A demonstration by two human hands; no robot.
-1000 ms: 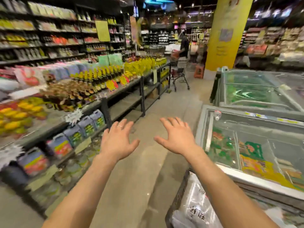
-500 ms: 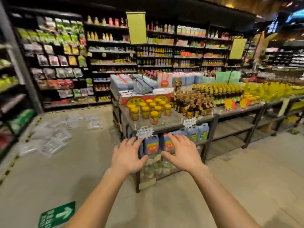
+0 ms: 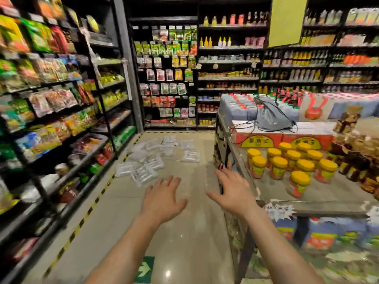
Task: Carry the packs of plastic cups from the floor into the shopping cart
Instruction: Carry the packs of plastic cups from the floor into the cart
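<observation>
Reaching empty hands [image 3: 200, 196], crinkly clear cup packs [image 3: 151, 160], glossy floor [image 3: 180, 232]

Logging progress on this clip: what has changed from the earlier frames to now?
The view has swung left, from the freezers and cart to the packs of plastic cups on the floor, now ahead. Nothing was grasped or released. The left hand and right hand stay open, empty and outstretched.

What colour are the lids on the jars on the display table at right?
Yellow lids on the jars, clearest in the head view, the only view.
</observation>
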